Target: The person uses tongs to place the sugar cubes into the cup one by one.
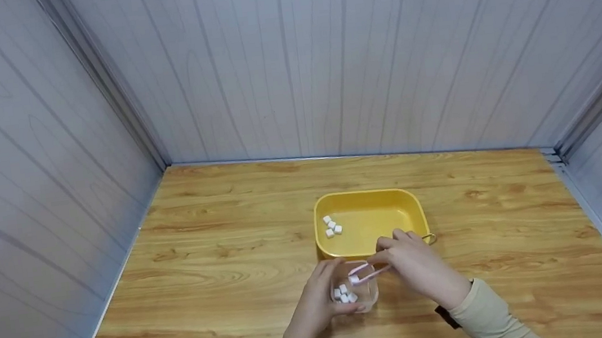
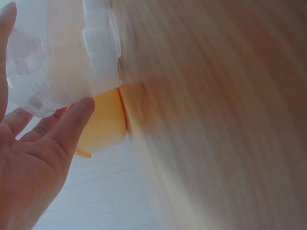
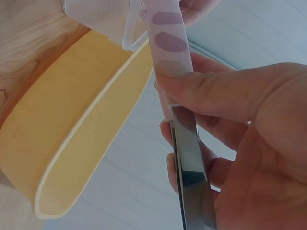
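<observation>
My left hand (image 1: 316, 303) holds a small clear plastic container (image 1: 371, 299) with thumb and fingers around its sides; several white cubes (image 1: 343, 294) lie inside. In the left wrist view the container (image 2: 69, 52) appears close to the wooden surface. My right hand (image 1: 423, 268) pinches a pair of tongs, whose pink ends (image 1: 370, 275) reach over the container. A white cube (image 1: 354, 279) sits between the tips. The right wrist view shows the tongs' metal body (image 3: 189, 148) under the thumb, but the cube at the tips is not visible there.
Just beyond the container stands a yellow rectangular bin (image 1: 366, 193), with several white cubes (image 1: 332, 226) in its left part. A small loop (image 1: 429, 238) sticks out at its right front corner. Pale panel walls (image 1: 289, 68) border the wooden table (image 1: 224, 291) at back and sides.
</observation>
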Demonstrator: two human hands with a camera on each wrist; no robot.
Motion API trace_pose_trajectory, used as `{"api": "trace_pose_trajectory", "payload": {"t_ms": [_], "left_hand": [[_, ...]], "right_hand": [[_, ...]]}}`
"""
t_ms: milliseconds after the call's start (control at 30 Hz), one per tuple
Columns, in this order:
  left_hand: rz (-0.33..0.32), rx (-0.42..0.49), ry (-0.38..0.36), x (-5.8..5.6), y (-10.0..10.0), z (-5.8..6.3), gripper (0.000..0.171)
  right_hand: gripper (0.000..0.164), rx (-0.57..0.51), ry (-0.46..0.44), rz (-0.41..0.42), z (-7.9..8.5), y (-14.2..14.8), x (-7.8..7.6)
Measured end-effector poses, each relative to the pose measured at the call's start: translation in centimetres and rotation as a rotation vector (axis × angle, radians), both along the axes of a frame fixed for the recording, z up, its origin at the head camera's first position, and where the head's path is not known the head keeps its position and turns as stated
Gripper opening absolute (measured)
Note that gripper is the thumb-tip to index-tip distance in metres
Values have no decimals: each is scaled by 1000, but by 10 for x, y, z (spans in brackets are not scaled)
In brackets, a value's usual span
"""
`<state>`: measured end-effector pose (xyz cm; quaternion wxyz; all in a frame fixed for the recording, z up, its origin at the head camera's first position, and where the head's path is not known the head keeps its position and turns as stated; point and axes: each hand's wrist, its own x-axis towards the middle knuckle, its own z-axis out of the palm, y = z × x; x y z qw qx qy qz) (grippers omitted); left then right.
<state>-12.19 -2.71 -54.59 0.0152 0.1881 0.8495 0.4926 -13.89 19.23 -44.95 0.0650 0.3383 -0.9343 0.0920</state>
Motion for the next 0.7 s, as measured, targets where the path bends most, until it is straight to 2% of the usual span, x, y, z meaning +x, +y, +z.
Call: {"api": "trace_pose_trajectory", "payload": {"t_ms": [700], "left_hand": [[3, -11, -31, 0, 0, 0, 94]], "right_hand": [[30, 16, 29, -13, -5, 2, 1]]}}
